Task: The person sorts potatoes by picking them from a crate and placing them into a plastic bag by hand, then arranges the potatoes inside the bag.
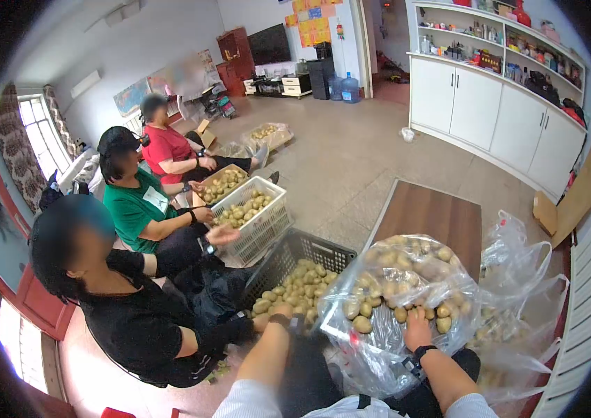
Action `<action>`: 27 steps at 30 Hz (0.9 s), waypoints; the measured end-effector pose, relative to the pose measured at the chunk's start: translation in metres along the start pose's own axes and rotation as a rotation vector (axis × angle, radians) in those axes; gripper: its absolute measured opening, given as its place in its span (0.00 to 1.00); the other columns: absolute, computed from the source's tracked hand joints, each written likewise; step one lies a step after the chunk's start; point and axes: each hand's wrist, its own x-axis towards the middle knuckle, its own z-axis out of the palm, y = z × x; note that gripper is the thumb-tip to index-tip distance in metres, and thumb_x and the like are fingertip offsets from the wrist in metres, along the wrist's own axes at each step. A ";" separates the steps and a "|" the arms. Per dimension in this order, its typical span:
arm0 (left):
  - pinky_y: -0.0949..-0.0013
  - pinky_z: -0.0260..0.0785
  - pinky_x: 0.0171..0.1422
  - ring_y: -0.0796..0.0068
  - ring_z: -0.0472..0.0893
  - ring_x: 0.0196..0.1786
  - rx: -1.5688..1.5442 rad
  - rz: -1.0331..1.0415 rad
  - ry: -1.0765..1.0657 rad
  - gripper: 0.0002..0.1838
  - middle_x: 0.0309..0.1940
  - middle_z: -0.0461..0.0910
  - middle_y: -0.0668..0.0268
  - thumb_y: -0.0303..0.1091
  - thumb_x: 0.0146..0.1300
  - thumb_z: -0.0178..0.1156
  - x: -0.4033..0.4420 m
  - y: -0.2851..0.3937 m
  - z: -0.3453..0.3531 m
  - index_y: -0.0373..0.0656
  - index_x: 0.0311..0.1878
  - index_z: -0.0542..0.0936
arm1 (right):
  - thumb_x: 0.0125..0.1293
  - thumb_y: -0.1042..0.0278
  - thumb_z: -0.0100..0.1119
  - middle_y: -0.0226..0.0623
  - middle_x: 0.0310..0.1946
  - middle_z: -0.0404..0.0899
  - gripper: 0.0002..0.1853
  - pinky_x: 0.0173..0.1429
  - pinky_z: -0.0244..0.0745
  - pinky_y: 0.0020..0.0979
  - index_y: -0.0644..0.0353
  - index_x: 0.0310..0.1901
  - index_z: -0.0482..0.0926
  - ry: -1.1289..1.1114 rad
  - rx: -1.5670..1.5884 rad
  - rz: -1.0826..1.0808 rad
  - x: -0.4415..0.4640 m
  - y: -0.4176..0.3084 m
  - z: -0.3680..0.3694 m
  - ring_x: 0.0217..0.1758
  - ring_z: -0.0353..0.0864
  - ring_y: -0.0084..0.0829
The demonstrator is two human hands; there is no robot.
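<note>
My right hand (418,330) reaches into a large clear plastic bag (372,352) of potatoes (443,324). Its fingers point forward among the potatoes, partly spread, and no potato is plainly gripped. To the left, my left hand (281,311) is at the near side of a dark grey slotted crate (337,249) that holds many potatoes (302,285). Only the back of this hand shows past the wristband. Its fingers are hidden, so I cannot see whether they hold a potato.
A person in black (135,320) sits at my left by the crate. Beyond are people in green (135,216) and red (166,146), a white crate (267,226) and a potato box (239,172). A brown board (424,216) lies ahead; more plastic bags (518,279) stand right.
</note>
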 end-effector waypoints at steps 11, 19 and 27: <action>0.56 0.73 0.39 0.58 0.82 0.37 0.104 0.329 0.394 0.09 0.30 0.82 0.56 0.37 0.44 0.69 -0.032 0.060 -0.042 0.44 0.28 0.81 | 0.48 0.82 0.57 0.55 0.65 0.57 0.31 0.63 0.67 0.47 0.61 0.58 0.68 -0.017 0.114 -0.041 -0.023 0.006 0.011 0.62 0.66 0.58; 0.60 0.69 0.21 0.60 0.80 0.22 -0.664 -0.006 0.361 0.09 0.22 0.80 0.58 0.32 0.59 0.52 -0.046 0.066 -0.039 0.40 0.27 0.79 | 0.49 0.85 0.51 0.54 0.58 0.65 0.27 0.66 0.64 0.43 0.64 0.55 0.71 0.164 0.224 -0.115 -0.024 0.005 0.003 0.60 0.68 0.53; 0.66 0.67 0.18 0.70 0.77 0.18 -1.385 -0.137 0.217 0.11 0.21 0.77 0.63 0.40 0.63 0.54 -0.065 0.113 -0.062 0.41 0.37 0.77 | 0.61 0.72 0.58 0.35 0.42 0.77 0.10 0.40 0.76 0.34 0.56 0.45 0.76 -0.182 1.534 0.729 -0.006 -0.018 0.015 0.39 0.76 0.30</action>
